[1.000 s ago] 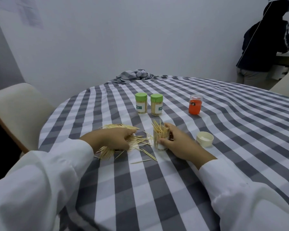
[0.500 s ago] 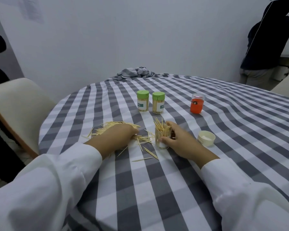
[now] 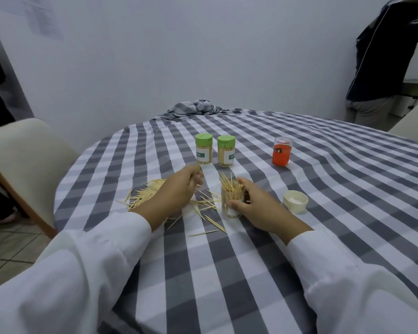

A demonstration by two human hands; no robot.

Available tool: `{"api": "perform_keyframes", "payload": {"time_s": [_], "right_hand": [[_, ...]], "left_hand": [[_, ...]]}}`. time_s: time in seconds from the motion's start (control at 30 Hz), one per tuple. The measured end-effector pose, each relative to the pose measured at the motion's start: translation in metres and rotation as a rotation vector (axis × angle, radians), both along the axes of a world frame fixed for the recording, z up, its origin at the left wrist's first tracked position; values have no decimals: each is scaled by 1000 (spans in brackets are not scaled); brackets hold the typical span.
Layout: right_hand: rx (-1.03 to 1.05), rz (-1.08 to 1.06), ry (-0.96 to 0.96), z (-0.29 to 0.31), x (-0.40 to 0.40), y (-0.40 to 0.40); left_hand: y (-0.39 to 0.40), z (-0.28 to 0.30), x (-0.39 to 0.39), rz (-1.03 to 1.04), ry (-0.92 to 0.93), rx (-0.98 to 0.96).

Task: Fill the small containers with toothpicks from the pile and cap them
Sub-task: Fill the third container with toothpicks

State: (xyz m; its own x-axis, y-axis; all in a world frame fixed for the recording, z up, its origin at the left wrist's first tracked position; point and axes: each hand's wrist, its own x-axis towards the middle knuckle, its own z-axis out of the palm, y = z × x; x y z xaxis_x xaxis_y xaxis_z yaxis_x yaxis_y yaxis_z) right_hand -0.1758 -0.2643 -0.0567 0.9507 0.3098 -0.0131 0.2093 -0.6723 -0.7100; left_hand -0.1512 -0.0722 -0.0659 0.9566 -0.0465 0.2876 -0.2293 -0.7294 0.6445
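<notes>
Step in hand looks like loading another pinch of toothpicks into the open container (image 3: 231, 203), which stands upright on the checked counter (image 3: 323, 189) w/ sticks fanning out of its mouth at mixed angles. Right hand (image 3: 256, 208) wraps the container, thumb across the front near the label, fingers behind, so that grip is closed on it. Left hand (image 3: 179, 189) is raised just above the pile (image 3: 145, 194), fingers curled around a small bunch of toothpicks whose ends poke out toward the two green-capped containers (image 3: 204, 148) further back; exact count in the bunch can't be told. To do it well, IMO: align the bunch lengthwise first, bring it over the mouth near-vertical, and tilt the container a bit toward the left hand so the sticks slide down beside those already in, not across them. Tap the base to settle the splayed ones before capping. White cap (image 3: 295, 201) lies just right of the right hand, mouth up. An orange jar (image 3: 282, 150) sits well apart, behind.
</notes>
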Motion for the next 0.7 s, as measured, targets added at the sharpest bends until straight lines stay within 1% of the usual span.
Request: {"api": "perform_keyframes", "payload": {"time_s": [0.17, 0.23, 0.3, 0.33, 0.37, 0.43, 0.5, 0.6, 0.7], "right_hand": [[15, 12, -10, 0, -2, -1], [20, 13, -12, -1, -1, -1], [23, 13, -11, -1, -1, -1], [27, 15, -14, -1, -1, -1], [31, 18, -19, -1, -1, -1], [39, 26, -25, -1, -2, -1], [42, 31, -30, -1, -3, -2], [40, 33, -34, -1, -2, -2], [53, 34, -36, -2, -1, -2]], "left_hand": [[-18, 11, 3, 2, -30, -548], [-26, 16, 4, -9, -15, -705], [-36, 22, 1, -49, 14, -808], [-39, 23, 0, -63, 23, -808], [-41, 23, -1, -68, 25, -763], [-44, 21, -3, -69, 60, -618], [-46, 18, -6, -72, 112, -519], [-48, 16, -10, -79, 159, -467], [-50, 12, -11, -67, 221, -457]]}}
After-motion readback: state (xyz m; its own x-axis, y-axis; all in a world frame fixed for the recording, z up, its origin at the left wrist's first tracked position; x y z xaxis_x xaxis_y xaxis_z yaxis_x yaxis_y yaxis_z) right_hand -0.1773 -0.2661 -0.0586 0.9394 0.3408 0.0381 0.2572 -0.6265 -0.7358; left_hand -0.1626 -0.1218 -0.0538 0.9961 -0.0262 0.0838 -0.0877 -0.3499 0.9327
